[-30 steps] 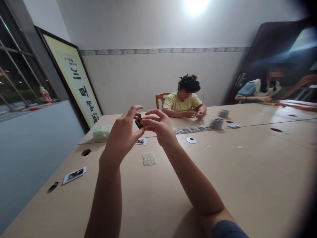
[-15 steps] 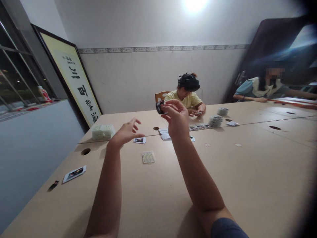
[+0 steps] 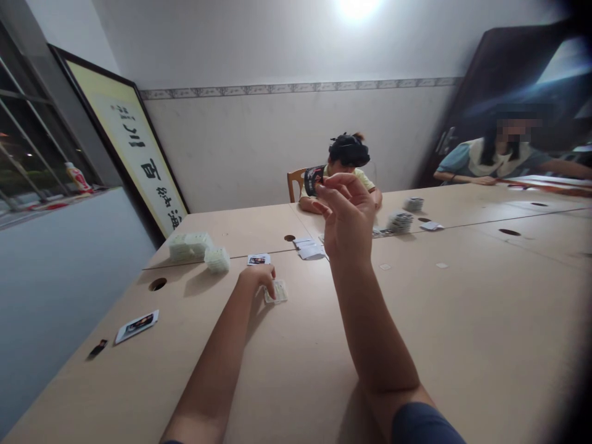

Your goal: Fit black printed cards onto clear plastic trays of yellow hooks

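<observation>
Raised above the table, my right hand point(image 3: 349, 213) pinches a small black label point(image 3: 313, 180) with pale and red print. My left hand point(image 3: 263, 277) reaches down to a flat clear case point(image 3: 279, 291) with pale contents, its bent fingers at the case's left edge. Whether the fingers grip the case is unclear. Just behind my left hand lies a white card with a dark picture point(image 3: 258, 259). White papers point(image 3: 309, 248) lie on the table beyond, left of my right wrist.
Stacked clear cases point(image 3: 189, 246) and a shorter stack point(image 3: 217, 259) stand at left. Near the left edge lie a picture packet point(image 3: 137, 326) and a black piece point(image 3: 97, 349). More stacks point(image 3: 400, 221) stand by a person point(image 3: 349, 151) opposite; another person point(image 3: 494, 157) sits at right.
My left hand has moved down and right to the clear case, uncovering the shorter stack. My right hand has shifted right, and the black label now shows its flat printed side.
</observation>
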`<act>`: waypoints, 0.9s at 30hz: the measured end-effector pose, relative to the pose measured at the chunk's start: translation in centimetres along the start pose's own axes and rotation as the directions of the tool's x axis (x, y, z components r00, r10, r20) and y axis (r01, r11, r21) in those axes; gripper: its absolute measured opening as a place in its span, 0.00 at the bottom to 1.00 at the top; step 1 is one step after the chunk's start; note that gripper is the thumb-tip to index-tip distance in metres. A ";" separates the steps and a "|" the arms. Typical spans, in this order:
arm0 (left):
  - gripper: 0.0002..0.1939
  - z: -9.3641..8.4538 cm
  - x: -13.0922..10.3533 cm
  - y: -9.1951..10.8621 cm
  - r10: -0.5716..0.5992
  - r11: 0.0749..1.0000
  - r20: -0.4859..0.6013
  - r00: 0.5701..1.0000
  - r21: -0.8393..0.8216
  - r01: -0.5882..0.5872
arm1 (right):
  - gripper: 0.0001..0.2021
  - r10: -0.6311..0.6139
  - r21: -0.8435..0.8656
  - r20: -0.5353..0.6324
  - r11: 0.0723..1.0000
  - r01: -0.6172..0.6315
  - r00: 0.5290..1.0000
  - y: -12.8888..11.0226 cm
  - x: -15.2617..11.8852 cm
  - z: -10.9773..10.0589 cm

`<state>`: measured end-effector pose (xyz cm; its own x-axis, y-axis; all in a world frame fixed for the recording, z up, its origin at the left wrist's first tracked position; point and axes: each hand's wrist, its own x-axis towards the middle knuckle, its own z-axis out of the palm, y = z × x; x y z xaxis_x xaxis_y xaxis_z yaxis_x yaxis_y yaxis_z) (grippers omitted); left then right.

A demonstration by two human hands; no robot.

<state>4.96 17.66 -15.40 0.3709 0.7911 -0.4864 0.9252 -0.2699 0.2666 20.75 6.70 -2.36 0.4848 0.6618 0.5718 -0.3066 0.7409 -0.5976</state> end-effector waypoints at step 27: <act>0.15 -4.5 -5.4 -1.9 0.183 0.900 -0.473 0.862 -0.272 -0.340 | 0.12 -0.023 -0.064 -0.022 0.998 0.022 0.999 0.0 0.0 -0.1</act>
<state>0.82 16.40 -9.52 0.4511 0.8922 0.0227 0.6851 -0.3625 0.6318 20.81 6.72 -2.43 0.5100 0.6417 0.5728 -0.2426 0.7462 -0.6200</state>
